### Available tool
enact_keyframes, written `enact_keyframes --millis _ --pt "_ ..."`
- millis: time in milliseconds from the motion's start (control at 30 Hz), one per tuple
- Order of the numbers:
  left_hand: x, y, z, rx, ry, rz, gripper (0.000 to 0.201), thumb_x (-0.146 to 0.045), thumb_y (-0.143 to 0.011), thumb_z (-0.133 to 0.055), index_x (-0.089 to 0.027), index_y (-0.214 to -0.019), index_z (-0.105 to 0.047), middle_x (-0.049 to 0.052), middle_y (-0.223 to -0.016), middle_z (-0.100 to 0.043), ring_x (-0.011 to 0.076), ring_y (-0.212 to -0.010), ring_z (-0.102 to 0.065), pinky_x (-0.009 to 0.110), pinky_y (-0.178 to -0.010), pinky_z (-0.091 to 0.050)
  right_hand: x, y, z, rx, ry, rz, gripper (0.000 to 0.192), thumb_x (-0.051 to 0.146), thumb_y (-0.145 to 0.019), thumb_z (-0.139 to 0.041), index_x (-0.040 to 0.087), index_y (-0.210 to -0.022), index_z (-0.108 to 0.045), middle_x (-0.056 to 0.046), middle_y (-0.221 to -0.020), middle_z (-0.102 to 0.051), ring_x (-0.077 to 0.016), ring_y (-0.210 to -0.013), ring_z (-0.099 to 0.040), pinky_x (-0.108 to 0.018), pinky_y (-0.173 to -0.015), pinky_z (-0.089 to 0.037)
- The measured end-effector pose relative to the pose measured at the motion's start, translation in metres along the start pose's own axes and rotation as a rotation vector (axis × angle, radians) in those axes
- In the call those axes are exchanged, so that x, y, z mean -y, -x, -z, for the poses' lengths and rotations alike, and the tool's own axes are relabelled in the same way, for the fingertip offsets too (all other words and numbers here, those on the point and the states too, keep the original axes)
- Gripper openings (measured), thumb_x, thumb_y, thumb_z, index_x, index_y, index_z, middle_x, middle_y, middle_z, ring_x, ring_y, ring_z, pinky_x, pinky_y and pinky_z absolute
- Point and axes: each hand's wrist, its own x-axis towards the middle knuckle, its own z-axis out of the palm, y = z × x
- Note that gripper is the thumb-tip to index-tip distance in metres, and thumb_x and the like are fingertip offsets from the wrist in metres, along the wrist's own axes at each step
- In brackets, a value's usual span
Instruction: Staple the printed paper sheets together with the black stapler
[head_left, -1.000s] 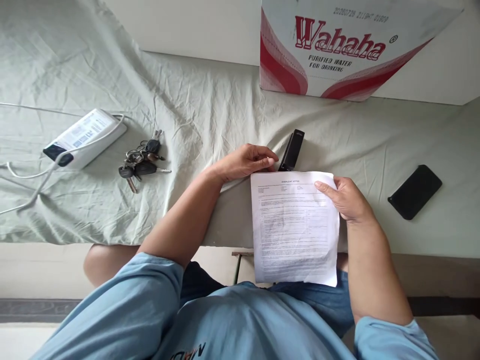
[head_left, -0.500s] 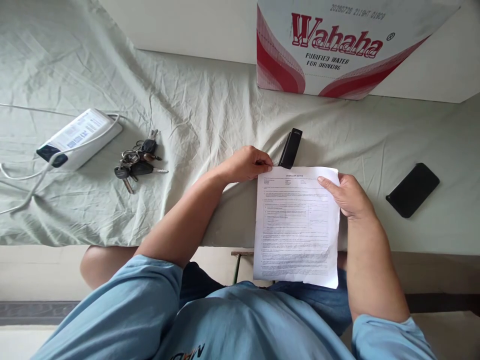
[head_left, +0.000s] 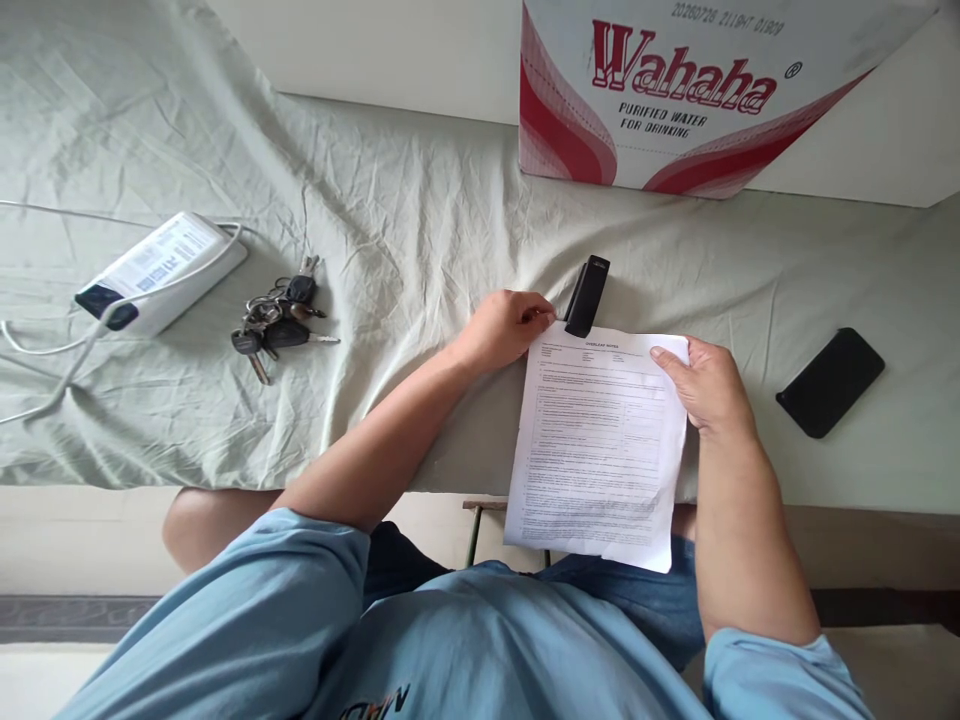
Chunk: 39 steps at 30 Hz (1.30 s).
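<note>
A printed sheet of paper point(head_left: 600, 450), headed "OVERLEAF NOTES", spans from the table's front edge to above my lap, slightly tilted. At its top left corner, my left hand point(head_left: 508, 325) is closed, thumb and forefinger pinching the corner. My right hand point(head_left: 712, 385) grips the top right edge, thumb on the printed face and fingers hidden behind. Just beyond the top edge lies a black stapler point(head_left: 587, 297), close to my left fingertips. Its near end meets the paper's edge; I cannot tell whether they touch.
A black phone-like slab point(head_left: 831, 383) lies to the right. On the left are a bunch of keys point(head_left: 281, 320) and a white box-shaped device point(head_left: 165, 270) with a white cable point(head_left: 71, 375). At the back stands a Wahaha water carton point(head_left: 675, 140). A wrinkled pale green cloth point(head_left: 420, 220) covers the table.
The paper's top left corner has moved up and right with my left hand, toward the stapler, and the sheet has tilted slightly. My right hand keeps its hold. The view has shifted a little.
</note>
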Motion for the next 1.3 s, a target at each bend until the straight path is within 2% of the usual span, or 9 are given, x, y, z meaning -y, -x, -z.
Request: enact_keyframes --millis 133,267,400,533,667,800,933,1033,1300 --pt "0.0 0.002 -0.004 0.082 0.114 -0.034 0.046 -0.038 -0.106 -0.067 -0.012 -0.143 -0.078 -0.006 -0.064 -0.065 0.0163 -0.064 -0.065 0.034 -0.08 -0.055 -0.004 -0.003 0.008 -0.035 0.051 0.0 0.03 0.056 -0.086 -0.09 0.027 -0.091 -0.084 -0.003 -0.082 -0.085 -0.0249 -0.07 -0.077 -0.038 -0.069 -0.064" --pt "0.005 0.002 -0.009 0.094 0.111 -0.071 0.054 -0.034 -0.104 -0.069 -0.012 -0.152 -0.073 -0.008 -0.067 -0.055 0.0138 -0.059 -0.055 0.032 -0.071 -0.05 -0.006 -0.005 0.013 -0.045 0.06 0.014 0.028 0.055 -0.086 -0.089 0.028 -0.09 -0.084 -0.002 -0.082 -0.086 -0.0248 -0.069 -0.077 -0.038 -0.067 -0.064" --pt "0.02 0.0 -0.017 -0.043 0.072 -0.269 0.058 -0.023 -0.105 -0.062 -0.025 -0.162 -0.071 0.007 -0.119 -0.081 0.0137 -0.078 -0.061 0.033 -0.088 -0.06 -0.005 -0.005 0.015 -0.042 0.081 0.008 0.031 0.058 -0.085 -0.09 0.028 -0.089 -0.084 -0.003 -0.084 -0.087 -0.0259 -0.073 -0.078 -0.038 -0.066 -0.064" --pt "0.035 -0.007 -0.024 -0.146 -0.042 -0.532 0.051 -0.018 -0.11 -0.056 -0.037 -0.145 -0.086 0.011 -0.15 -0.067 0.0158 -0.089 -0.06 0.043 -0.1 -0.064 -0.004 -0.005 0.017 -0.029 0.097 -0.022 0.04 0.066 -0.083 -0.092 0.028 -0.091 -0.082 -0.005 -0.087 -0.088 -0.0274 -0.076 -0.079 -0.04 -0.069 -0.064" --pt "0.041 -0.013 -0.027 -0.174 -0.144 -0.633 0.05 -0.02 -0.115 -0.051 -0.039 -0.138 -0.09 0.011 -0.145 -0.066 0.0198 -0.099 -0.062 0.047 -0.101 -0.066 -0.001 -0.004 0.018 -0.02 0.094 -0.035 0.045 0.069 -0.081 -0.092 0.027 -0.092 -0.082 -0.006 -0.09 -0.088 -0.028 -0.078 -0.08 -0.041 -0.071 -0.064" --pt "0.044 -0.01 -0.031 -0.209 -0.313 -0.677 0.055 -0.012 -0.113 -0.048 -0.038 -0.141 -0.089 0.01 -0.133 -0.069 0.0226 -0.119 -0.065 0.036 -0.088 -0.061 0.001 -0.003 0.018 -0.032 0.097 -0.037 0.045 0.07 -0.081 -0.092 0.027 -0.092 -0.082 -0.007 -0.092 -0.089 -0.0292 -0.079 -0.08 -0.042 -0.072 -0.064" --pt "0.047 -0.008 -0.036 -0.218 -0.407 -0.643 0.062 -0.004 -0.109 -0.048 -0.039 -0.144 -0.087 0.008 -0.123 -0.07 0.0215 -0.114 -0.064 0.03 -0.077 -0.053 0.001 -0.003 0.018 -0.05 0.076 -0.02 0.047 0.071 -0.08 -0.094 0.027 -0.089 -0.08 -0.005 -0.088 -0.087 -0.0282 -0.078 -0.078 -0.041 -0.069 -0.062" --pt "0.049 -0.012 -0.037 -0.222 -0.271 -0.638 0.06 -0.006 -0.11 -0.047 -0.035 -0.14 -0.089 0.008 -0.115 -0.07 0.0203 -0.108 -0.065 0.031 -0.083 -0.057 0.005 -0.002 0.018 -0.015 0.018 -0.016 0.045 0.068 -0.078 -0.096 0.027 -0.089 -0.082 -0.004 -0.087 -0.086 -0.0255 -0.075 -0.075 -0.038 -0.067 -0.06" --pt "0.052 -0.02 -0.019 0.026 0.149 -0.584 0.05 -0.014 -0.105 -0.059 -0.026 -0.142 -0.09 0.006 -0.103 -0.079 0.0158 -0.092 -0.074 0.033 -0.091 -0.061 0.031 0.015 0.018 0.449 -0.11 -0.077 0.051 0.073 -0.078 -0.101 0.024 -0.085 -0.086 -0.002 -0.077 -0.082 -0.0189 -0.066 -0.071 -0.032 -0.062 -0.058"
